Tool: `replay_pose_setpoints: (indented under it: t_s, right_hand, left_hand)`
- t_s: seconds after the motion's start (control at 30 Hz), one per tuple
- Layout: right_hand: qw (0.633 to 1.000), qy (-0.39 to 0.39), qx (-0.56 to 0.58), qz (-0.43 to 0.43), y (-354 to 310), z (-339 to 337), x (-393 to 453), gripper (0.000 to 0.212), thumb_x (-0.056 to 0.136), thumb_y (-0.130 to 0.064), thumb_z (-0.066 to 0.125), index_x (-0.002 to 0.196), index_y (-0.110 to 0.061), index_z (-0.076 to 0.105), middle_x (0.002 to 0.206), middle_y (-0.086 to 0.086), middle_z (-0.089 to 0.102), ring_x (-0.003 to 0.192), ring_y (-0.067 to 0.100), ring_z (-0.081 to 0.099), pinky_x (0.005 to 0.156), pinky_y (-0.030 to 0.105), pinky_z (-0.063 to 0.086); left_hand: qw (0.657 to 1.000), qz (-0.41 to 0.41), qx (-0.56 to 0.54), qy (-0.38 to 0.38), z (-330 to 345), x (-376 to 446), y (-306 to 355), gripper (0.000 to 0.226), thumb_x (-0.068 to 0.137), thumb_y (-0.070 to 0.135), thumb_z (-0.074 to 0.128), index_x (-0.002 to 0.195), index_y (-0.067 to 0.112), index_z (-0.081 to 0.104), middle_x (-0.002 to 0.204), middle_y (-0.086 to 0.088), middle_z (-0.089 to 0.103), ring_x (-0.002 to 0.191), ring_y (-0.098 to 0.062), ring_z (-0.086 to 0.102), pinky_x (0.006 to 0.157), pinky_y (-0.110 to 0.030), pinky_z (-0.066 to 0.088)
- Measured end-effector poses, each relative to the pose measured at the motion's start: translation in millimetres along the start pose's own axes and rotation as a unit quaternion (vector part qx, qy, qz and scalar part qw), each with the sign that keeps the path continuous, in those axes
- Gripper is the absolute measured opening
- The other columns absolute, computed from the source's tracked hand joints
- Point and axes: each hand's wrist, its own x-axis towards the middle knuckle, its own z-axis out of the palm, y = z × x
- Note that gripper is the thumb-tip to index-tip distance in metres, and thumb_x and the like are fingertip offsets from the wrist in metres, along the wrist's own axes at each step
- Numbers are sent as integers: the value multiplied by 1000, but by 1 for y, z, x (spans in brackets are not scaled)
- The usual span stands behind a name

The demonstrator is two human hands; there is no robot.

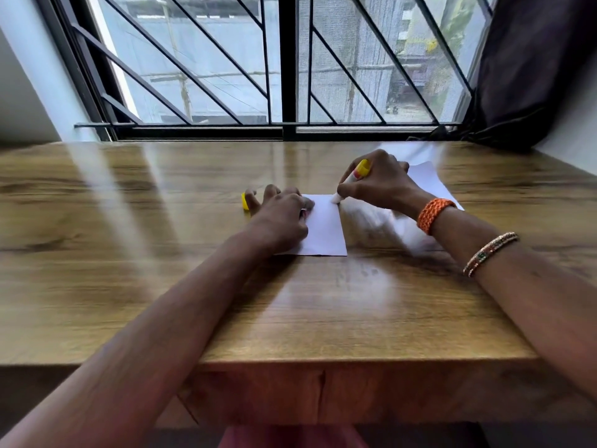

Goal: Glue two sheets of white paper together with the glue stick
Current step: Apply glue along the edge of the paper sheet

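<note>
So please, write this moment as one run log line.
right hand: rubs glue stick on near sheet | left hand: presses sheet | cap: on table

A glossy wooden desk [129, 253] stands against a window [226, 59] with black diagonal bars. Daylight streaks its top. A dark curtain [533, 76] hangs right of the window, a pale wall [22, 92] left.

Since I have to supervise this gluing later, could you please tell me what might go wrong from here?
1. The glue stick in the right hand works at the near sheet edge, so glue may smear onto the table.
2. The left hand pins only one side; the sheet might crease.
</note>
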Motion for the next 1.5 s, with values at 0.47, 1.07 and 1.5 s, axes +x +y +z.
replay_pose_setpoints:
  t_s: [0.47, 1.07, 1.5]
  right_hand:
    - [1000, 0, 3, -30, -14, -9, -37, 12, 62, -27, 75, 65, -16, 72, 56, -13, 62, 66, 5, 56, 84, 42, 39]
    - [991, -102, 79, -44, -30, -28, -73, 7, 61, -19, 72, 61, -12, 71, 53, -1, 64, 52, 0, 51, 62, 28, 38]
    - [946, -11, 311, 87, -18, -26, -46, 16, 60, -17, 61, 65, -4, 69, 53, -7, 68, 61, 4, 58, 55, 8, 42]
  left_hand:
    - [1000, -4, -24, -16, -2, -2, 0, 38, 93, 19, 38, 124, 30, 55, 130, 2, 47, 123, -25, 31, 105, -51, 11]
    - [999, 9, -34, -16, -7, -6, 1, 39, 92, 21, 42, 129, 27, 50, 138, -1, 47, 128, -25, 30, 110, -51, 18]
    - [972, -91, 200, -79, -11, -20, 25, 44, 95, 42, 29, 128, 18, 47, 139, -8, 41, 130, -29, 26, 109, -54, 9]
